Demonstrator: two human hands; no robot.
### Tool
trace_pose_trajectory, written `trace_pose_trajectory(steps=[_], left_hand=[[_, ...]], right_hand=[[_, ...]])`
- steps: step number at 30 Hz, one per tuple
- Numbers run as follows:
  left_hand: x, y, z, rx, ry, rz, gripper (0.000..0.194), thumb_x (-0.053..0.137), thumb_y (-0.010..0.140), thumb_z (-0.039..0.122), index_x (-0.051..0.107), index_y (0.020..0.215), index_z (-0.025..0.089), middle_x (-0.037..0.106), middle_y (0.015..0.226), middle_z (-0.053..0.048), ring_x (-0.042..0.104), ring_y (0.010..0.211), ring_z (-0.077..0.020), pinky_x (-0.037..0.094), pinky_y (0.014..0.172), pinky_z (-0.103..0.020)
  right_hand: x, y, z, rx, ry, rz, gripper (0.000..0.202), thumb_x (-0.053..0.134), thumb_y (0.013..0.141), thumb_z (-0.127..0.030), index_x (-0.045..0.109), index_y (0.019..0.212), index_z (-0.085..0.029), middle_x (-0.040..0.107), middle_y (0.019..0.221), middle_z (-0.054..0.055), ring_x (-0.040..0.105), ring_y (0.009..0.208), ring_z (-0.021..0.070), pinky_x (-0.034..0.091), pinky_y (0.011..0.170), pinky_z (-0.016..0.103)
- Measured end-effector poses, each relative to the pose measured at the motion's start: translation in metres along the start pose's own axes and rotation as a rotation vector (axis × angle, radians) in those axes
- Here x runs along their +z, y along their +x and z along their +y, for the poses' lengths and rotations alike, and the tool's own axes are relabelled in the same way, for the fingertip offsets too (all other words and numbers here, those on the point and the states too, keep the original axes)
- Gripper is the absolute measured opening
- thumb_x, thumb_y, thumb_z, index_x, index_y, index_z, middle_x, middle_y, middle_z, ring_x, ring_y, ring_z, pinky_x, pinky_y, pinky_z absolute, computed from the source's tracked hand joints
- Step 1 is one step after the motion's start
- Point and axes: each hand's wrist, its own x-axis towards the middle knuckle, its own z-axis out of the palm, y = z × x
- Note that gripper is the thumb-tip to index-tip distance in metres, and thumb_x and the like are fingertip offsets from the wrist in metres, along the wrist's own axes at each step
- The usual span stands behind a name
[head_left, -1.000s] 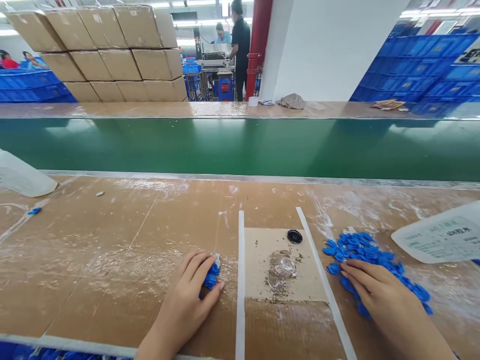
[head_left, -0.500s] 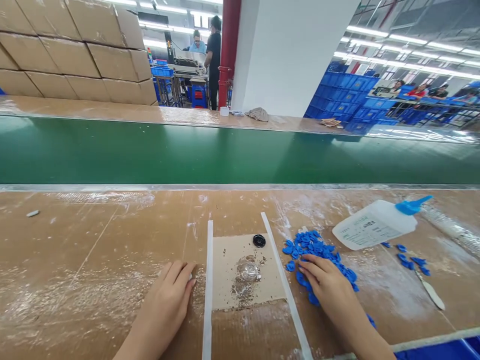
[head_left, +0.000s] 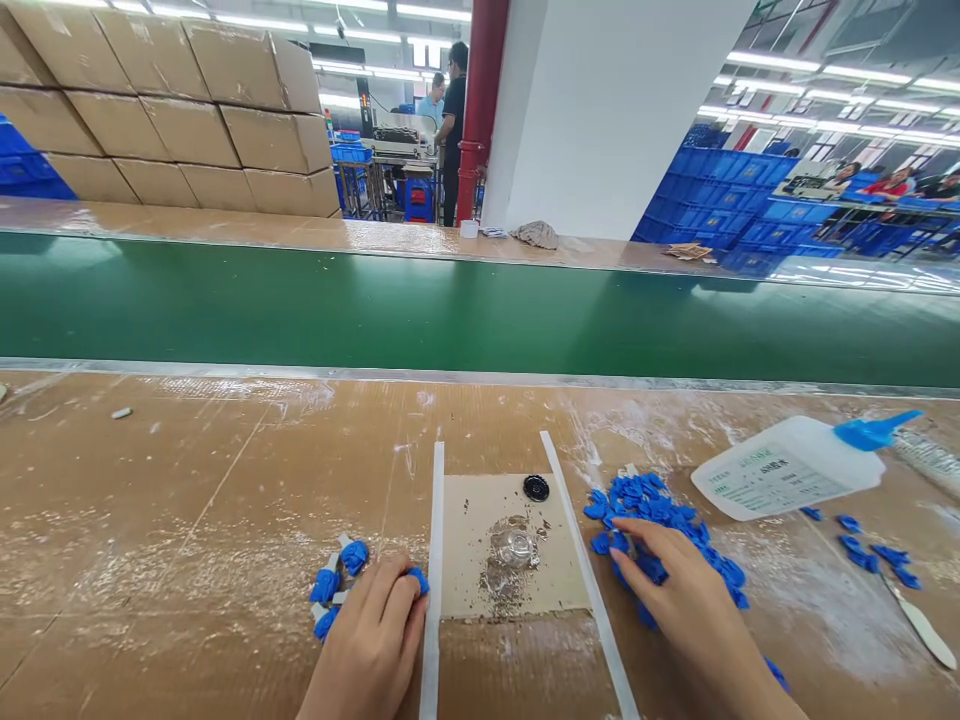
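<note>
My left hand (head_left: 377, 625) rests on the table left of the taped strip, its fingers closed around a small blue piece (head_left: 418, 579) that peeks out at the fingertips. Beside that hand lie a few blue pieces (head_left: 326, 585) with pale tabs. My right hand (head_left: 686, 595) reaches over a heap of small blue pieces (head_left: 649, 497), thumb and forefinger apart at its near left edge. Between the hands is a beige sheet (head_left: 461, 580) framed by white tape strips (head_left: 433, 600). On it are a clear round lump (head_left: 517, 547) and a black ridged disc (head_left: 535, 488).
A white squeeze bottle with blue nozzle (head_left: 787, 470) lies right of the heap. Farther right are a pale flat tool (head_left: 926, 630) and loose blue bits. A green conveyor belt (head_left: 465, 315) runs behind. Cartons (head_left: 247, 85), blue crates (head_left: 720, 185) and people stand beyond.
The view has shifted, so the scene sits farther right. My left hand has moved slightly right, and blue pieces now show beside it. My right thumb and forefinger have spread apart.
</note>
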Motion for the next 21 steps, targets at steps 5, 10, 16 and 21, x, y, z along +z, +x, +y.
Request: trace_pose_trajectory(steps=[5, 10, 16, 21], left_hand=[[-0.004, 0.011, 0.0, 0.054, 0.092, -0.068, 0.021, 0.05, 0.091, 0.013, 0.056, 0.111, 0.013, 0.07, 0.099, -0.01, 0.067, 0.086, -0.0262, 0.05, 0.077, -0.043], [-0.007, 0.015, 0.001, 0.088, 0.076, -0.084, 0.021, 0.05, 0.09, 0.01, 0.058, 0.109, 0.011, 0.071, 0.096, -0.012, 0.069, 0.083, -0.0279, 0.055, 0.071, -0.045], [-0.008, 0.009, 0.016, -0.295, -0.496, -0.015, 0.028, 0.053, 0.092, 0.021, 0.057, 0.12, 0.024, 0.073, 0.106, -0.008, 0.072, 0.093, -0.0219, 0.063, 0.076, -0.038], [-0.012, 0.023, 0.052, -0.872, -1.445, -0.069, 0.03, 0.062, 0.088, 0.037, 0.057, 0.115, 0.024, 0.073, 0.1, -0.008, 0.073, 0.087, -0.0216, 0.063, 0.066, -0.031]], right_hand=[[-0.002, 0.017, -0.053, -0.073, 0.322, -0.124, 0.036, 0.051, 0.094, -0.023, 0.045, 0.129, -0.024, 0.067, 0.106, 0.008, 0.065, 0.096, 0.0221, 0.058, 0.081, 0.038], [0.003, 0.033, -0.077, -0.172, 0.41, -0.269, 0.045, 0.045, 0.093, -0.012, 0.037, 0.136, -0.025, 0.063, 0.109, 0.008, 0.06, 0.101, 0.023, 0.056, 0.085, 0.044], [0.001, 0.035, -0.073, -0.106, 0.476, -0.258, 0.04, 0.05, 0.09, -0.013, 0.047, 0.128, -0.027, 0.065, 0.105, 0.006, 0.062, 0.096, 0.0229, 0.057, 0.082, 0.045], [-0.009, 0.023, -0.087, 0.353, 1.086, -0.128, 0.036, 0.066, 0.086, -0.025, 0.056, 0.119, -0.033, 0.07, 0.109, 0.002, 0.066, 0.1, 0.0169, 0.056, 0.088, 0.032]])
